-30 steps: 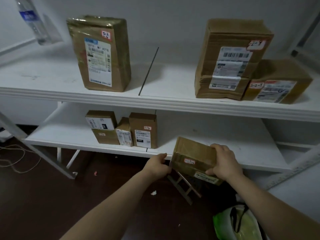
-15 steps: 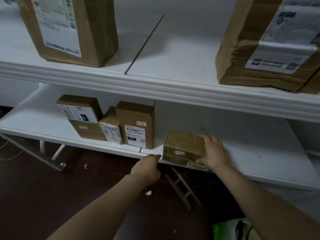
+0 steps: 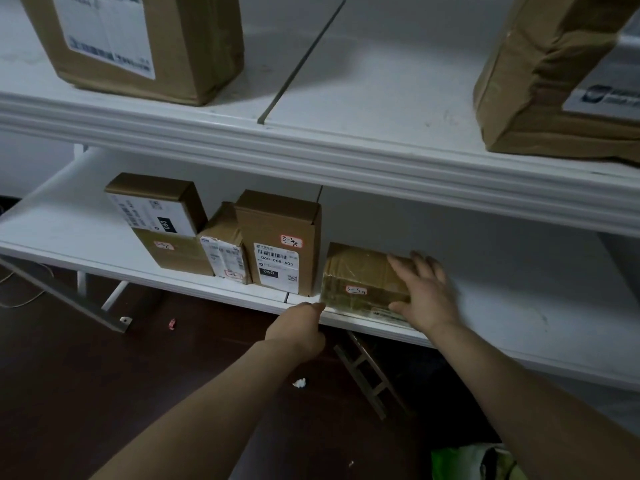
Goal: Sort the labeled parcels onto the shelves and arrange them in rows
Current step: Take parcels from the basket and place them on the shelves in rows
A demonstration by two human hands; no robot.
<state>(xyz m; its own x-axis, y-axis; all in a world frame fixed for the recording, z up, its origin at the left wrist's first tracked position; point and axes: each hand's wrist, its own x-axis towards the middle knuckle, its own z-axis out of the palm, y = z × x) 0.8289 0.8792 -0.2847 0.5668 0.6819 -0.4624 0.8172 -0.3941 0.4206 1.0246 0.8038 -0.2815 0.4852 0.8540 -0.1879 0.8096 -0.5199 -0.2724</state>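
A flat brown parcel [image 3: 356,275] wrapped in tape, with a small red-edged label, lies on the lower white shelf [image 3: 502,306] just right of an upright box [image 3: 280,240] labelled 060. My right hand [image 3: 424,292] rests on the parcel's right end, fingers spread over its top and thumb at its front. Curled at the shelf's front edge, my left hand [image 3: 299,327] sits below the parcel's left corner and holds nothing. Two more labelled boxes [image 3: 162,220] and a slim parcel [image 3: 225,251] stand in a row to the left.
The upper shelf [image 3: 346,147] carries a large box [image 3: 138,43] at left and another [image 3: 561,84] at right, with a thin dark divider rod [image 3: 301,64] between. A metal bracket [image 3: 367,372] lies on the dark floor below. A green bag [image 3: 471,462] sits bottom right.
The parcel went from mid-air in both hands onto the lower shelf beside the upright box. My left hand let go and dropped to the shelf edge. The view moved closer.
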